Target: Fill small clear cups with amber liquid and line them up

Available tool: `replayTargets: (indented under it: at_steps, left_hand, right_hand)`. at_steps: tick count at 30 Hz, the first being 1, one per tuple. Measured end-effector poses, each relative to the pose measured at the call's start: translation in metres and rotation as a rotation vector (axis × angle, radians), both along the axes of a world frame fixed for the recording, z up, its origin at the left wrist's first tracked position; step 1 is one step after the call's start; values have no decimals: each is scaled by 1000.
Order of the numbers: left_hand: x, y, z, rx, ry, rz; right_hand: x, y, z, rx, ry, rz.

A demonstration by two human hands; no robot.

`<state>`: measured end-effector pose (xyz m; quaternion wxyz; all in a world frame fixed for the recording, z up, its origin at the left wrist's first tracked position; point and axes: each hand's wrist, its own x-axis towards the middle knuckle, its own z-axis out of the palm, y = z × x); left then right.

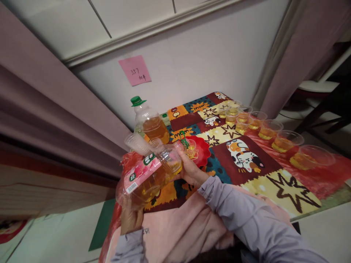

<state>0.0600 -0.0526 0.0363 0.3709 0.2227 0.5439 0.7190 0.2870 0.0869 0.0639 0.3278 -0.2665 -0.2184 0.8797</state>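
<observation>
A large clear bottle with a pink label lies tilted nearly on its side in my hands, with yellow drink inside. My left hand is wrapped round its base. My right hand grips it near the neck, and the mouth points at a clear plastic cup with some yellow liquid in it. That cup stands on a red scalloped plate. A small green plastic piece shows by the bottle's mouth; its exact kind I cannot make out. Behind the bottle is a stack of clear cups.
A second bottle of yellow drink, with a green cap, stands at the back left. Several clear cups holding yellow drink line the table's right side. A patterned mat covers the table. Behind is a white wall with a pink note.
</observation>
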Motion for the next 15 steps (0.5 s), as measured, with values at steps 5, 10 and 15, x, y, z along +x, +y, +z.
replayTargets:
  at_steps: [5,10,15]
  left_hand:
    - [5,2,4,10,34,5]
    - [7,2,7,2,24,14]
    - [5,2,5,32,26,-11]
  right_hand:
    - [0,0,0,7,1,3]
    - [0,-1,2,1,6,6]
    - [1,-1,5,-7,-6,9]
